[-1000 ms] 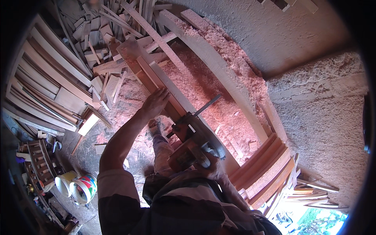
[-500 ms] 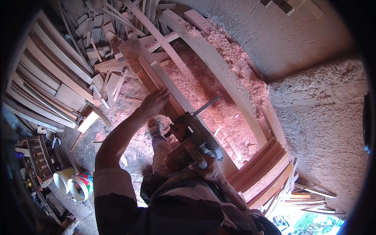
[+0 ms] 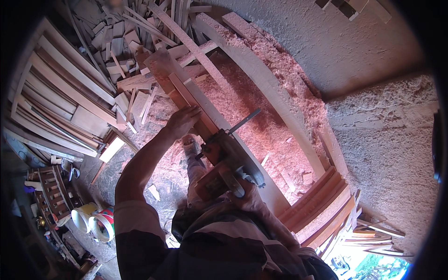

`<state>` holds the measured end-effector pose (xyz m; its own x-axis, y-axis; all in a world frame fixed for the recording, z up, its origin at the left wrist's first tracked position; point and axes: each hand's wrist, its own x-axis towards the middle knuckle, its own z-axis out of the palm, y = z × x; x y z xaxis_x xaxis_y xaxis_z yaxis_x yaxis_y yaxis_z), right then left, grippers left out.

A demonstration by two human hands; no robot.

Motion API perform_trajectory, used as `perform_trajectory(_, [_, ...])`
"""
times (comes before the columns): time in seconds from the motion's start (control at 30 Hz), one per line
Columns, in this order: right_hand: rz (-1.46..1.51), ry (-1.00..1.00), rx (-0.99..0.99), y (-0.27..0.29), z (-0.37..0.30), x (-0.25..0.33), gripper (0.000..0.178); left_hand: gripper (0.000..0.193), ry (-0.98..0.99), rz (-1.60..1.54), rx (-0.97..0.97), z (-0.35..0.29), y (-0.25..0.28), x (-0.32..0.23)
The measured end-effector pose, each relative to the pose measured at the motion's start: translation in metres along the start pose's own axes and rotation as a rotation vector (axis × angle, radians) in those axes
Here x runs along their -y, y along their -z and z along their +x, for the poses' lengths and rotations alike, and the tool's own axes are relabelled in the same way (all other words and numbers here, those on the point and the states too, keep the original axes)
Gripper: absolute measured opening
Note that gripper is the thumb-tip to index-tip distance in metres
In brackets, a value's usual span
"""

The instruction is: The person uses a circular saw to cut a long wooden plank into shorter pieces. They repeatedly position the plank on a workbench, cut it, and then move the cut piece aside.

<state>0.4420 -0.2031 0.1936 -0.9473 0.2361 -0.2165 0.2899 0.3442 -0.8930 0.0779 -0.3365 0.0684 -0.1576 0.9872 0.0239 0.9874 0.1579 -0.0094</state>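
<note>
My right hand [image 3: 248, 197] grips the rear handle of a portable circular saw [image 3: 220, 175], which rests on a long wooden board [image 3: 205, 100]. A thin metal guide bar [image 3: 244, 122] juts out from the saw's front to the right. Ahead of the saw, my left hand [image 3: 184, 122] lies over a narrow reddish wood strip [image 3: 185, 89] on the board, its fingers closed together on it. Its thumb is hidden. The saw's blade cannot be seen from above.
Pink sawdust [image 3: 261, 135] heaps right of the board, beside a long curved beam [image 3: 275, 86]. Stacked planks [image 3: 322, 200] stand at the near right. Offcuts [image 3: 119, 44] pile up at the far left. Long boards [image 3: 60, 79] lean at left, above buckets [image 3: 100, 226].
The saw has crept slightly forward along the board, closer to my left hand. Both hands keep their holds, and the whole view has shifted a little.
</note>
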Motion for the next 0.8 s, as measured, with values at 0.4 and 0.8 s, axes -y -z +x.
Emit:
perform_trajectory(0.4, [0.055,-0.063,0.071,-0.009,0.052,0.019,0.056,0.089,0.049,-0.038,-0.013,0.001,-0.006,0.057])
perform_trajectory(0.8, [0.09,-0.046,0.087,-0.021,0.102,0.033,0.058,0.089,0.086,-0.057,0.012,0.002,-0.007,0.111])
